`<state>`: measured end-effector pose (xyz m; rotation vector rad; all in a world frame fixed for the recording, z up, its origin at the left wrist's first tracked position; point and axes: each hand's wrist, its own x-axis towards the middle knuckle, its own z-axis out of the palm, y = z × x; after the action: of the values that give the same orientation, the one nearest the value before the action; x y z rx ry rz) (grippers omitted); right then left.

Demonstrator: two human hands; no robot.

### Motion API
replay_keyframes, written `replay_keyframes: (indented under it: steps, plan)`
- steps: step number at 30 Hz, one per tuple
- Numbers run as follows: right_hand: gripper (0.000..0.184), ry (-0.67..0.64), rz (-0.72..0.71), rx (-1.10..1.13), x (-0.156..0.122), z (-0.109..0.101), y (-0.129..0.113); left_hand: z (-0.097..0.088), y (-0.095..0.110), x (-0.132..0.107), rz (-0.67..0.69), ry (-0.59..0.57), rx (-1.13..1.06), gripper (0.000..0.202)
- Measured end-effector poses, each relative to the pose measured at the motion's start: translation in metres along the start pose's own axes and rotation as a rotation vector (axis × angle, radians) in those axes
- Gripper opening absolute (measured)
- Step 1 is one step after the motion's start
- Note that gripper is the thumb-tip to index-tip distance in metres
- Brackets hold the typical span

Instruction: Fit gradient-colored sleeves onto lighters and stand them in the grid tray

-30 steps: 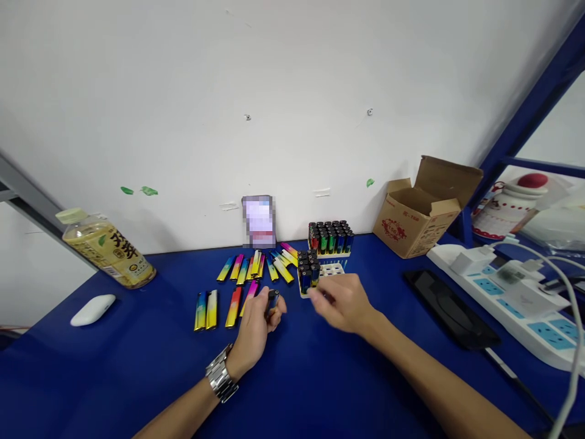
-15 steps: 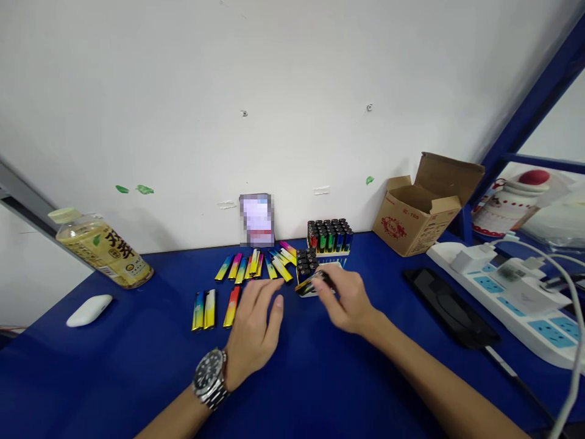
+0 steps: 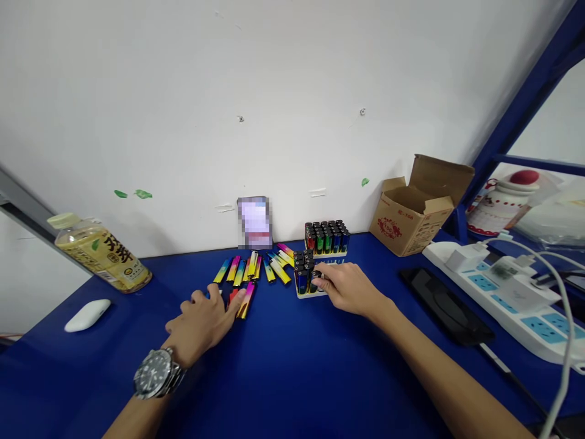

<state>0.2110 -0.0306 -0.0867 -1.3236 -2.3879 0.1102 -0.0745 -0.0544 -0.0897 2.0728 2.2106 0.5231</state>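
My right hand (image 3: 350,285) pinches a black-topped lighter (image 3: 316,275) at the front of a white tray (image 3: 307,296). Several other black-topped lighters (image 3: 301,281) stand upright to its left in that tray. Over on the left, my left hand (image 3: 198,320), wearing a watch, spreads its fingers above a short row of loose lighters and mostly covers them. Its thumb is by a red lighter (image 3: 233,297) and a pink-and-gold lighter (image 3: 247,300); whether it touches them I cannot tell. Behind lies a loose pile of shiny multicoloured lighters (image 3: 253,266).
Behind the front tray stands a block of upright lighters (image 3: 326,238). A phone (image 3: 256,221) leans on the wall. To the right are an open carton (image 3: 402,222), a black phone (image 3: 445,305) and a power strip (image 3: 516,314); to the left, a bottle (image 3: 103,256) and white case (image 3: 88,315).
My left hand has moved left over the loose row, where a pink-and-gold lighter now shows beside the red one. My right hand has brought its lighter upright into the front tray.
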Motion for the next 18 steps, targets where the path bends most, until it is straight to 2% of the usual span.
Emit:
replay_keyframes:
  steps: [3, 6, 11, 18]
  plan:
    - [0.033, -0.053, 0.067, -0.025, 0.000, -0.007, -0.004, 0.012, 0.021, -0.006, -0.076, -0.047, 0.394, 0.066]
    - [0.040, -0.104, 0.088, -0.036, 0.001, -0.011, -0.007, 0.018, 0.038, -0.009, -0.002, -0.079, 0.522, 0.064]
    - [0.039, -0.120, 0.104, -0.060, 0.002, -0.011, -0.010, 0.021, 0.041, -0.007, 0.098, -0.098, 0.422, 0.050]
    - [0.031, -0.114, 0.128, -0.073, 0.002, -0.009, -0.009, 0.009, 0.040, 0.000, 0.138, -0.348, 0.170, 0.022]
